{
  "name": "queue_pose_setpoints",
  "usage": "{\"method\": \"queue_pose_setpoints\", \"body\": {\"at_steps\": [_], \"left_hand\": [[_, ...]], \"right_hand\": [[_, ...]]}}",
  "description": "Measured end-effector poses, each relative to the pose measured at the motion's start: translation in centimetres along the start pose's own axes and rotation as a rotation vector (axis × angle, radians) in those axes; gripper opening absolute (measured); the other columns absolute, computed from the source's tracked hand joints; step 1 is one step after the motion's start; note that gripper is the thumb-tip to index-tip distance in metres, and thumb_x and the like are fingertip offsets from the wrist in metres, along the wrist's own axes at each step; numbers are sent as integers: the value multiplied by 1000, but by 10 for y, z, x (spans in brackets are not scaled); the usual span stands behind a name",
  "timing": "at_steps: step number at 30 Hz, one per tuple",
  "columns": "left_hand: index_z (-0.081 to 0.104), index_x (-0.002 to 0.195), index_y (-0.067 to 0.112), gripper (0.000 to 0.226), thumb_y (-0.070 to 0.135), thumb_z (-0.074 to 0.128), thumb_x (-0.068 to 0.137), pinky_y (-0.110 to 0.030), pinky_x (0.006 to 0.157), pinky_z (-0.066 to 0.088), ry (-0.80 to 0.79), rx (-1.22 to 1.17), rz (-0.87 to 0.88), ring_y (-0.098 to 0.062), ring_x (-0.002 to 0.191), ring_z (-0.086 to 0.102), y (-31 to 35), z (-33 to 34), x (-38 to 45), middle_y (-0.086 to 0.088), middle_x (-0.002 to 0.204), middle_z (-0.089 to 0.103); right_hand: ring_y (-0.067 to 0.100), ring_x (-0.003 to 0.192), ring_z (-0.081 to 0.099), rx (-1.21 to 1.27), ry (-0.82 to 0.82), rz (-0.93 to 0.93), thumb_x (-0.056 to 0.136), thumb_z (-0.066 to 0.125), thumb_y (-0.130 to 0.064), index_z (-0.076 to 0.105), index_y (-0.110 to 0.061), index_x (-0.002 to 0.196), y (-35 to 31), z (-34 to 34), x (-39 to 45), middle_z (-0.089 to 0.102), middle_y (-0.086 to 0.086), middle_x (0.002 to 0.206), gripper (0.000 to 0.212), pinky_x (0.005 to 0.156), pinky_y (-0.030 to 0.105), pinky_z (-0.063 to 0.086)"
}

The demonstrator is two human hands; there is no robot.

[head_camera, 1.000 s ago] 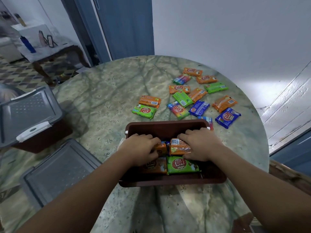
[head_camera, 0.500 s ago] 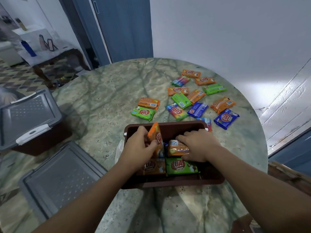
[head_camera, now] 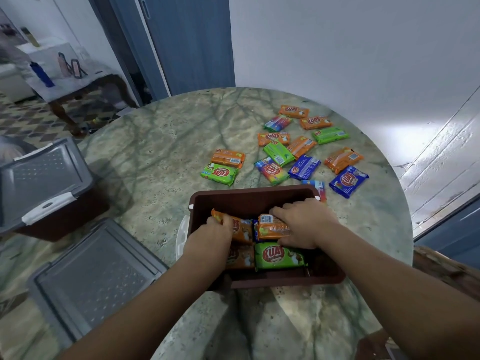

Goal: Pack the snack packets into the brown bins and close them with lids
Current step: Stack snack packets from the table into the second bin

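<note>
Both hands are down inside the open brown bin (head_camera: 262, 196), which sits near the front edge of the surface (head_camera: 161, 157). The left hand (head_camera: 210, 237) has its fingers curled round an orange packet (head_camera: 240, 228) at the bin's left side, tilted with its long axis running left to right. The right hand (head_camera: 304, 224) grips a second orange packet (head_camera: 272, 227) just beside it, thumb below and fingers over the top, long axis also left to right. A green packet (head_camera: 279, 255) lies flat in the row nearer the front wall.

The move in hand looks like seating these two packets side by side in the bin's back row, so each wants pressing down flat, parallel to the green one.

The loose packets (head_camera: 304, 152) lie scattered beyond the bin toward the surface's far right edge, nearer the right hand; the closest pair lies just past the bin's far-left corner, within the left hand's reach. A grey lid (head_camera: 96, 279) lies at the front-left edge, near the left hand. A second bin (head_camera: 44, 178), lid already on, stands at the left edge.
</note>
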State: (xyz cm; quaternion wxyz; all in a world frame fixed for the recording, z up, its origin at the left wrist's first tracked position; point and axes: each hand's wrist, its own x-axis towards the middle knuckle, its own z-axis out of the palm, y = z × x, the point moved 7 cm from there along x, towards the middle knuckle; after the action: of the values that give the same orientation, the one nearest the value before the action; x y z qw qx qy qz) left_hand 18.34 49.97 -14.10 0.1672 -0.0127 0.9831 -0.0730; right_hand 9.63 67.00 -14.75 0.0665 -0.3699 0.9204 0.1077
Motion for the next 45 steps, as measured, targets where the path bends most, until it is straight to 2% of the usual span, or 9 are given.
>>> {"method": "queue_pose_setpoints", "body": {"at_steps": [5,8,10,14,23,30,35,38,45], "left_hand": [[37,146,14,53,13,57,97,-39,81,50,-8,137,-15,-34,119,46,2,-2,7,-18,131,46],[56,130,19,33,24,55,97,-38,80,44,104,250,21,-31,111,42,2,-5,15,-12,122,41],[52,132,23,38,35,56,97,-40,84,40,167,251,127,-30,112,42,-2,-4,24,-9,123,41],[35,150,39,60,55,53,95,-42,92,45,103,80,362,-25,118,49,-6,1,30,-2,132,48],[50,142,36,42,29,52,101,-45,90,47,150,53,279,-28,112,55,-5,6,37,-4,124,54],[51,141,35,39,32,50,102,-46,88,48,161,69,277,-30,104,59,-4,8,36,-7,118,53],[54,139,35,38,32,49,102,-44,89,47,177,-36,272,-29,108,58,-5,3,33,-5,119,54],[64,127,34,29,32,50,101,-37,78,45,211,-141,288,-24,99,60,-7,-5,31,0,114,56],[71,113,32,23,32,53,98,-38,75,53,152,-180,309,-20,96,62,-11,-3,33,5,109,60]], "right_hand": [[23,112,63,-3,3,-1,85,58,-73,38,-32,150,1,0,0,63,-1,129,80,89,39,50],[23,112,63,-1,2,0,84,58,-74,38,-32,149,0,0,0,63,-1,128,80,90,40,50],[23,111,63,1,2,2,84,59,-74,39,-32,149,0,1,-1,64,-1,128,79,90,40,49],[23,111,63,0,-6,-3,85,58,-74,38,-32,149,0,1,0,64,-1,128,79,90,40,49],[22,113,62,-1,-36,-15,85,58,-75,36,-34,152,-1,3,0,56,-1,136,81,88,38,48],[20,113,61,-2,-55,-18,85,58,-74,35,-35,153,-4,2,-3,55,-2,135,82,89,37,49],[16,105,62,117,-100,-28,81,55,-70,47,-45,141,-5,-4,-5,61,-9,120,66,87,36,52],[13,96,63,268,-114,20,88,48,-63,56,-48,127,-1,-9,-5,66,-12,104,43,81,38,55],[19,116,59,430,-231,82,109,36,-45,54,-38,137,8,-7,8,64,-5,130,34,96,43,50]]}}
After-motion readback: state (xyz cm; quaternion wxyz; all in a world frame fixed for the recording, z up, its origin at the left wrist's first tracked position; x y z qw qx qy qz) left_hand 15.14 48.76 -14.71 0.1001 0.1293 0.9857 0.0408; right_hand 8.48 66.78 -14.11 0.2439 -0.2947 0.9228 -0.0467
